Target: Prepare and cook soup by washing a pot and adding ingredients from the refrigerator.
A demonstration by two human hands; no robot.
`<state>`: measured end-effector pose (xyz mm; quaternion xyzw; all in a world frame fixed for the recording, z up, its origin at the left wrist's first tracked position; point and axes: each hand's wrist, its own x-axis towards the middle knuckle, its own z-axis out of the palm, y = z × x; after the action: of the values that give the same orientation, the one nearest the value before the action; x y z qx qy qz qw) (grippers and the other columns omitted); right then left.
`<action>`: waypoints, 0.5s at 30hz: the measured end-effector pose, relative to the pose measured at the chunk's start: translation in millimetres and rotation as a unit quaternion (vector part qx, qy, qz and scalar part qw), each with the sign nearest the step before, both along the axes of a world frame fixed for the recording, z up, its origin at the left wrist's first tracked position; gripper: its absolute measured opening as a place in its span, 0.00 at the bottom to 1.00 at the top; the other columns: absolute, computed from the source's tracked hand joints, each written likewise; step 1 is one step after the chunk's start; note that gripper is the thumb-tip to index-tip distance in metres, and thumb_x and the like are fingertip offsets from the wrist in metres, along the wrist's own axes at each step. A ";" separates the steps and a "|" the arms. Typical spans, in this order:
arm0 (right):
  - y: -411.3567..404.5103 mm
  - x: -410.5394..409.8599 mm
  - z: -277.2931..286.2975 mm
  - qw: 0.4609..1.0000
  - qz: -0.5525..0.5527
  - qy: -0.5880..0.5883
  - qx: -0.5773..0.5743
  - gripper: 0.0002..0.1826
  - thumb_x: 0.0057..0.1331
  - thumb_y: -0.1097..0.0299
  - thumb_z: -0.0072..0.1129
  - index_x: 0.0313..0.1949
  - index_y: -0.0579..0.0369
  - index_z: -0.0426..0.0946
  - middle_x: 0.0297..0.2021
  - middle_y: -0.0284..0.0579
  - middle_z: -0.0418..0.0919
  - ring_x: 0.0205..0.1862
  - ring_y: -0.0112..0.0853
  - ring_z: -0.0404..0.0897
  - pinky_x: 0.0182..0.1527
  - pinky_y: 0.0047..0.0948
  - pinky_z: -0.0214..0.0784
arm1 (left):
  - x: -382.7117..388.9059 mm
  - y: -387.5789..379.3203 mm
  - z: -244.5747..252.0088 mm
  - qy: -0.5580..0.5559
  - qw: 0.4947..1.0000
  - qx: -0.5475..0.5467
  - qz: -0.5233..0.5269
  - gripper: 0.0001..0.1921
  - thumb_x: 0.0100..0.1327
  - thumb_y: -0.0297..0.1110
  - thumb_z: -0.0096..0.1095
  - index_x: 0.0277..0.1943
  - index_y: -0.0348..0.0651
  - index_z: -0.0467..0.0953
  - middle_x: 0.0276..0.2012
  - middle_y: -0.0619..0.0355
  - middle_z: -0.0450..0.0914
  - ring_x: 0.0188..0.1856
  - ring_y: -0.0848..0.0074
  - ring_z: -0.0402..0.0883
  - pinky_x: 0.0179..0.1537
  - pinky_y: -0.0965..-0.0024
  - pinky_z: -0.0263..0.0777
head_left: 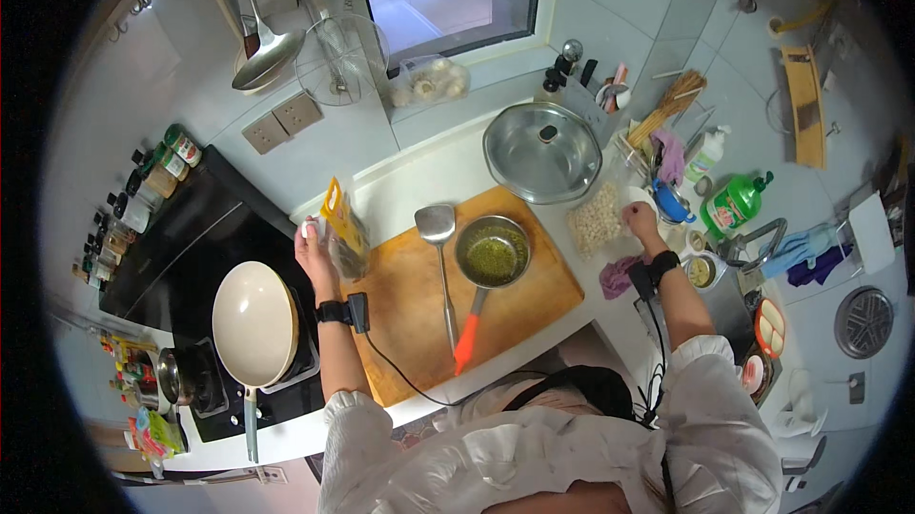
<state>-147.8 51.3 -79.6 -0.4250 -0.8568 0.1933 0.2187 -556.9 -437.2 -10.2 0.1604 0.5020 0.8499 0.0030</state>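
Note:
My left hand point(312, 253) is raised beside an upright plastic bag with a yellow top point(347, 231), with a small white thing at its fingertips; whether it grips the bag I cannot tell. On the right, my right hand point(641, 218) is at a white bowl point(638, 198), its grip unclear, near a clear bag of pale beans or nuts point(595, 219). A small saucepan point(493, 251) with green bits in liquid stands on the wooden cutting board point(400, 321). Left of the saucepan lies a metal spatula point(436, 224).
A cream frying pan point(254, 321) sits on the black stove point(193, 249). A large pot with a glass lid point(542, 153) stands behind the board. To the right are a purple cloth point(619, 276), a green detergent bottle point(734, 205) and the sink tap point(758, 242).

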 end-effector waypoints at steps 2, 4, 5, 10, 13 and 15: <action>-7.7 0.7 9.5 1.000 0.010 0.021 0.010 0.11 0.54 0.66 0.51 0.22 0.61 0.77 0.17 0.50 0.75 0.21 0.37 0.76 0.27 0.33 0.66 | -14.7 0.7 -8.1 0.019 0.998 -0.047 0.034 0.17 0.63 0.39 0.54 0.48 0.35 0.69 0.43 0.56 0.73 0.46 0.76 0.71 0.49 0.71 0.65; -18.0 1.4 27.4 0.993 -0.006 0.013 -0.121 0.08 0.54 0.70 0.51 0.23 0.59 0.77 0.16 0.39 0.74 0.19 0.25 0.72 0.22 0.24 0.61 | -28.2 2.1 -14.5 0.042 0.988 -0.139 0.059 0.18 0.63 0.39 0.54 0.51 0.35 0.69 0.39 0.58 0.73 0.40 0.82 0.69 0.45 0.77 0.62; -28.2 2.0 36.9 0.993 0.028 0.032 -0.106 0.08 0.54 0.70 0.51 0.23 0.59 0.77 0.16 0.39 0.74 0.19 0.25 0.72 0.22 0.24 0.61 | -31.9 3.5 -18.6 0.027 0.989 -0.140 0.049 0.18 0.63 0.39 0.54 0.51 0.35 0.69 0.39 0.58 0.73 0.40 0.82 0.69 0.45 0.77 0.62; -97.5 2.7 77.7 0.842 0.050 0.264 -0.467 0.03 0.60 0.72 0.53 0.31 0.57 0.74 0.24 0.31 0.74 0.25 0.20 0.71 0.27 0.18 0.62 | -43.3 15.2 -24.0 0.022 0.958 -0.284 0.023 0.23 0.63 0.40 0.54 0.57 0.37 0.62 0.45 0.54 0.71 0.48 0.76 0.66 0.52 0.73 0.58; -130.8 4.1 80.0 0.785 0.027 0.306 -0.538 0.03 0.60 0.73 0.54 0.34 0.55 0.74 0.26 0.32 0.73 0.30 0.20 0.71 0.31 0.16 0.62 | -40.9 29.1 -19.6 0.137 0.946 -0.294 0.001 0.19 0.62 0.37 0.54 0.54 0.40 0.66 0.43 0.59 0.70 0.39 0.80 0.62 0.44 0.77 0.58; -145.3 7.0 77.0 0.761 0.055 0.305 -0.570 0.03 0.60 0.72 0.54 0.33 0.55 0.75 0.27 0.31 0.74 0.31 0.20 0.71 0.33 0.15 0.62 | -40.6 38.3 -16.3 0.223 0.932 -0.285 -0.017 0.16 0.62 0.34 0.54 0.51 0.41 0.68 0.41 0.63 0.70 0.30 0.83 0.58 0.36 0.80 0.58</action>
<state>-140.8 -94.0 -2.6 -0.3422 -0.4985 0.7771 0.1748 -597.4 -398.9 -26.5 0.3467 0.7080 0.6132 -0.0494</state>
